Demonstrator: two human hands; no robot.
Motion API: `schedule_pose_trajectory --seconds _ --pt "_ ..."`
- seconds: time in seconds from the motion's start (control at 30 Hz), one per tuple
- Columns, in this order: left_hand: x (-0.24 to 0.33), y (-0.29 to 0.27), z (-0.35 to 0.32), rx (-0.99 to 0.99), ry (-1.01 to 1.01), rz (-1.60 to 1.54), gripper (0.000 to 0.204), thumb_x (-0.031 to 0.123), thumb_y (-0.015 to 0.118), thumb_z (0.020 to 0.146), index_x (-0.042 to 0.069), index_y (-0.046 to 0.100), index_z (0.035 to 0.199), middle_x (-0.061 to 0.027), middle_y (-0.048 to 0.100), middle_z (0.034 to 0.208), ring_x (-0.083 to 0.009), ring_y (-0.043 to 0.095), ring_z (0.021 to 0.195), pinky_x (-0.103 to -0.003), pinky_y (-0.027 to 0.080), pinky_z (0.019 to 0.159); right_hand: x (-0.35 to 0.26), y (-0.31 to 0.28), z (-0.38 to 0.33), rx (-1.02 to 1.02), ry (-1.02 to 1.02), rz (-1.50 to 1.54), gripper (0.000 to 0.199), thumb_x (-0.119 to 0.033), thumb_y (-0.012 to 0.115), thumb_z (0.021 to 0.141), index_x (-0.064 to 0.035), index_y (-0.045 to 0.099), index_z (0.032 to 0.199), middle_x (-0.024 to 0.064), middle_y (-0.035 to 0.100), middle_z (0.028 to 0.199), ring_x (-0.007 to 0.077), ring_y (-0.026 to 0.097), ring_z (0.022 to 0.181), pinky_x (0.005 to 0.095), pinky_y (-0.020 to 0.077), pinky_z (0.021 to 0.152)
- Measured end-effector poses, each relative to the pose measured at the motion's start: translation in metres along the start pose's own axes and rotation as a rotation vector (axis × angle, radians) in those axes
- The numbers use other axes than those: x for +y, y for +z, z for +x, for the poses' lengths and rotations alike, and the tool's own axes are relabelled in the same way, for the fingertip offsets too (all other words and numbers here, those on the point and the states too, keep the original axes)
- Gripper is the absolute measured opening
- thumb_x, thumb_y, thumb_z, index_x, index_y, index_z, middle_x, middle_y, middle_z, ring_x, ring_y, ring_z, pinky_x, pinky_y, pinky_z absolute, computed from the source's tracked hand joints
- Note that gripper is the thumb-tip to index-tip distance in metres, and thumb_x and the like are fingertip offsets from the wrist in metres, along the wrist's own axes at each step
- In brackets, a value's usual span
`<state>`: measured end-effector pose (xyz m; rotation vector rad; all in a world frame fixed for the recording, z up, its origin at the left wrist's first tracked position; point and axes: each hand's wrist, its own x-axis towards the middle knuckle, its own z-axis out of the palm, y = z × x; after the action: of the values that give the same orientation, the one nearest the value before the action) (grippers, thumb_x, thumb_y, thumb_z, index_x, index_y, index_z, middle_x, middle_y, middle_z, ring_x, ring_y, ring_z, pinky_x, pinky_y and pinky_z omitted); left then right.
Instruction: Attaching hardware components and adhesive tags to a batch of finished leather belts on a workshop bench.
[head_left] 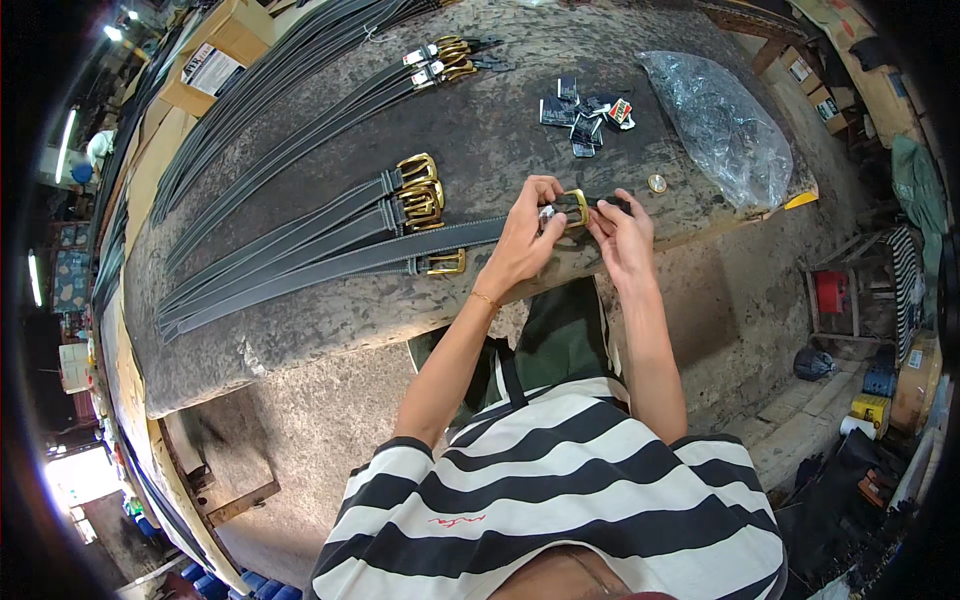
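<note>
Both my hands are at one grey belt [440, 239] with stitched edges and a gold buckle [578, 208], near the table's front edge. My left hand [522, 238] is closed round the strap beside the buckle, with a small whitish piece showing at its fingers. On the buckle's other side, my right hand [622, 235] pinches its frame or the dark piece at it; the fingers hide which. To the left lie several more grey belts [330, 222] with gold buckles [422, 195]. Another gold buckle [445, 263] rests just below the held strap.
Small dark tags [585, 125] lie scattered beyond my hands. A clear plastic bag [725, 125] covers the table's right end, with a small round object [656, 183] nearby. More belts [330, 130] run along the far left, beside a cardboard box [222, 55]. The table [290, 330] has a worn surface.
</note>
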<state>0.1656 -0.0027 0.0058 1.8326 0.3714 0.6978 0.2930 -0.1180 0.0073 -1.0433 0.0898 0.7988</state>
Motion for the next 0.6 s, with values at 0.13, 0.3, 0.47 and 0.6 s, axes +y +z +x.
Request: schedule_pose_trajectory --seconds 0.13,0.3,0.47,0.6 --pt "-0.005 0.004 0.000 0.120 0.010 -0.132 0.030 0.008 0.063 0.092 -0.001 0.051 0.118 -0.0170 0.063 0.115 -0.0283 0.062 0.102 -0.038 0.049 0.089 0.003 0.009 0.001 0.022 0.011 -0.024 0.068 0.005 0.063 0.092 0.0059 0.027 0.149 0.0169 0.064 0.108 0.0243 0.071 0.090 0.0353 0.0581 0.079" --pt "-0.012 0.004 0.003 0.046 -0.003 0.039 0.019 0.005 0.060 0.095 -0.005 0.063 0.111 -0.0140 0.068 0.109 -0.0247 0.067 0.092 -0.035 0.052 0.081 0.011 -0.002 0.009 -0.027 -0.035 -0.028 0.075 0.001 0.066 0.093 0.0047 0.021 0.153 0.0160 0.064 0.111 0.0222 0.070 0.090 0.0343 0.0571 0.080" --pt "-0.007 0.003 0.003 0.060 0.015 0.075 0.014 0.007 0.066 0.093 -0.005 0.068 0.100 -0.0157 0.068 0.111 -0.0343 0.068 0.096 -0.038 0.053 0.085 0.008 0.001 -0.009 -0.263 -0.265 -0.191 0.103 0.002 0.082 0.081 0.0024 0.012 0.156 0.0157 0.057 0.125 0.0215 0.062 0.108 0.0341 0.0566 0.089" --pt "-0.008 0.005 0.005 0.081 0.105 0.130 0.018 0.008 0.072 0.087 -0.004 0.071 0.101 -0.0155 0.070 0.111 -0.0328 0.069 0.096 -0.038 0.054 0.085 0.013 0.015 -0.012 -0.155 -0.344 -0.329 0.113 0.000 0.088 0.077 0.0007 0.009 0.158 0.0134 0.055 0.120 0.0200 0.059 0.106 0.0313 0.0557 0.089"
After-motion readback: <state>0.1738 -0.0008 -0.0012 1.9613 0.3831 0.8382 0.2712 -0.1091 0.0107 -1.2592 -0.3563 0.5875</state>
